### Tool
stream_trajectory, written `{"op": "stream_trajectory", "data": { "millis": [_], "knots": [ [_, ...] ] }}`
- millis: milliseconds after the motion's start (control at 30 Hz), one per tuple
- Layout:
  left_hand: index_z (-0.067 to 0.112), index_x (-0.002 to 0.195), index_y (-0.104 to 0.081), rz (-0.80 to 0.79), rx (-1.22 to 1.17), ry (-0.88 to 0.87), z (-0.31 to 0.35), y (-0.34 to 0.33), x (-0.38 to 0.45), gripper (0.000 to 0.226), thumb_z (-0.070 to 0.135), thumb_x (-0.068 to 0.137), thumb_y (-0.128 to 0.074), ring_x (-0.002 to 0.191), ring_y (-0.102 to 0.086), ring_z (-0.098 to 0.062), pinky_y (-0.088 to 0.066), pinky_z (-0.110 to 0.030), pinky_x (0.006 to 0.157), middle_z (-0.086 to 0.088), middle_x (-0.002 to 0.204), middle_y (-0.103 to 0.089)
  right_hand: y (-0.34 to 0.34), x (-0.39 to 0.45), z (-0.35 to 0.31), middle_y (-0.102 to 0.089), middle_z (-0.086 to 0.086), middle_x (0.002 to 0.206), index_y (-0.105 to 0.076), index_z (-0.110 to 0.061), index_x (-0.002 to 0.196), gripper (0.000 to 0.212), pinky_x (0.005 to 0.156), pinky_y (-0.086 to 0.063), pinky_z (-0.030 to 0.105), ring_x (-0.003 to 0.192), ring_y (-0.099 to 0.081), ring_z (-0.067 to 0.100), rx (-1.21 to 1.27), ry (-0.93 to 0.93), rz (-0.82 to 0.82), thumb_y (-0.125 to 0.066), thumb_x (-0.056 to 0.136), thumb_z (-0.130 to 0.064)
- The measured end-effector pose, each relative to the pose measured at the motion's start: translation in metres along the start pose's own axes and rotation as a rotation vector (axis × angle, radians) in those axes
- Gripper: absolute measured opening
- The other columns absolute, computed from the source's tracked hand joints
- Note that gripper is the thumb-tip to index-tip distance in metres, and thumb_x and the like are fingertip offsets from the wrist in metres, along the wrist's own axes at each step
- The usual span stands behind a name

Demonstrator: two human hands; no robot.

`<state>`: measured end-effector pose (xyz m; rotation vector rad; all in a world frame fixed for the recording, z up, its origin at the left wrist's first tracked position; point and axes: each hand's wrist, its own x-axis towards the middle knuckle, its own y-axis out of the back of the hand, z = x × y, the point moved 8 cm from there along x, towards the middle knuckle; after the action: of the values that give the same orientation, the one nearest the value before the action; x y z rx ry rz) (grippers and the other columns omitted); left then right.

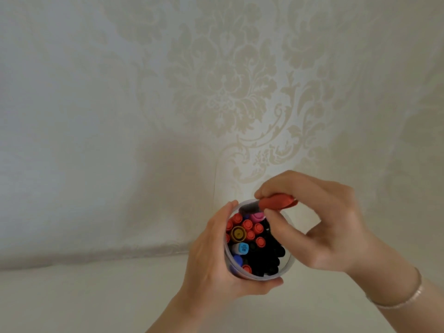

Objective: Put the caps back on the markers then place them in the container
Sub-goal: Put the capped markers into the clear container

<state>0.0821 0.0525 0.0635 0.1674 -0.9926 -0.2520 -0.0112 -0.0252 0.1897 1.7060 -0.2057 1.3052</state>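
A round clear container [289, 263] sits low in the centre of view, packed with several upright markers with red, black, blue, pink and yellow caps. My left hand [211, 265] wraps round its left side and bottom, thumb along the near rim. My right hand [319, 227] hovers over the far rim and pinches a red-capped marker [276, 202] that lies nearly level, its dark end pointing left over the container's opening.
A pale cloth with a damask flower pattern [228, 87] covers the table and rises behind as a backdrop, with a fold line at mid height. A thin bracelet [406, 299] circles my right wrist.
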Motion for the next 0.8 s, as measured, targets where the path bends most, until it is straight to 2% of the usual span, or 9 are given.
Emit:
{"op": "stream_trajectory", "data": {
  "millis": [100, 233, 367, 500, 633, 700, 800],
  "knots": [
    [0.058, 0.139, -0.015, 0.009, -0.009, -0.001, 0.0, 0.001, 0.0, 0.115, 0.074, 0.044, -0.077, 0.118, -0.053, 0.007, -0.042, -0.008, 0.092, 0.025, 0.136, -0.046, -0.005, 0.001, 0.003, -0.064, 0.006, 0.073, -0.065, 0.0, 0.084, 0.011, 0.053, -0.05, 0.031, 0.064, -0.062, 0.019, 0.005, -0.031, -0.064, -0.056, 0.079, -0.006],
    [0.054, 0.14, -0.019, 0.035, -0.065, -0.038, 0.002, 0.005, 0.002, 0.111, 0.069, 0.048, -0.079, 0.122, -0.052, 0.002, -0.042, -0.01, 0.095, 0.028, 0.137, -0.044, -0.002, -0.002, 0.014, -0.069, 0.001, 0.081, -0.066, -0.002, 0.09, 0.013, 0.068, -0.054, 0.019, 0.078, -0.068, 0.009, 0.147, -0.169, -0.07, -0.064, 0.078, 0.001],
    [0.051, 0.141, -0.022, 0.025, -0.087, -0.052, 0.003, 0.005, 0.003, 0.11, 0.067, 0.049, -0.08, 0.123, -0.052, 0.0, -0.042, -0.012, 0.096, 0.026, 0.137, -0.046, -0.003, -0.005, 0.025, -0.07, -0.006, 0.085, -0.064, -0.008, 0.094, 0.012, 0.073, -0.055, 0.019, 0.083, -0.069, 0.007, 0.205, -0.298, -0.091, -0.062, 0.082, -0.006],
    [0.032, 0.144, -0.026, -0.016, -0.029, -0.11, 0.005, 0.0, 0.003, 0.109, 0.065, 0.055, -0.08, 0.125, -0.051, -0.003, -0.045, -0.017, 0.097, 0.027, 0.141, -0.041, -0.015, -0.002, 0.015, -0.066, -0.013, 0.086, -0.06, -0.019, 0.096, 0.013, 0.064, -0.054, 0.022, 0.08, -0.066, 0.004, -0.013, -0.224, -0.255, -0.052, 0.088, -0.026],
    [0.025, 0.143, -0.026, -0.007, -0.028, -0.089, 0.0, 0.0, 0.002, 0.11, 0.066, 0.056, -0.079, 0.125, -0.051, -0.003, -0.045, -0.017, 0.097, 0.026, 0.141, -0.041, -0.014, 0.003, 0.012, -0.064, -0.018, 0.085, -0.057, -0.026, 0.096, 0.017, 0.056, -0.042, 0.007, 0.079, -0.063, 0.003, -0.062, -0.243, -0.343, -0.045, 0.087, -0.034],
    [0.021, 0.143, -0.028, -0.004, -0.024, -0.083, -0.001, 0.0, 0.002, 0.11, 0.067, 0.056, -0.078, 0.125, -0.051, -0.004, -0.047, -0.019, 0.096, 0.023, 0.14, -0.042, -0.017, 0.005, 0.011, -0.064, -0.017, 0.088, -0.054, -0.029, 0.097, 0.017, 0.057, -0.046, 0.012, 0.079, -0.063, 0.005, -0.143, -0.233, -0.419, -0.042, 0.088, -0.035],
    [0.012, 0.14, -0.033, -0.006, 0.005, -0.106, -0.001, -0.001, 0.0, 0.109, 0.067, 0.058, -0.078, 0.125, -0.052, -0.008, -0.049, -0.025, 0.097, 0.014, 0.139, -0.046, -0.029, 0.003, 0.01, -0.06, -0.014, 0.092, -0.06, -0.026, 0.101, 0.026, 0.065, -0.051, 0.028, 0.077, -0.06, 0.012, -0.255, -0.184, -0.559, -0.036, 0.092, -0.033]
  ]
}}
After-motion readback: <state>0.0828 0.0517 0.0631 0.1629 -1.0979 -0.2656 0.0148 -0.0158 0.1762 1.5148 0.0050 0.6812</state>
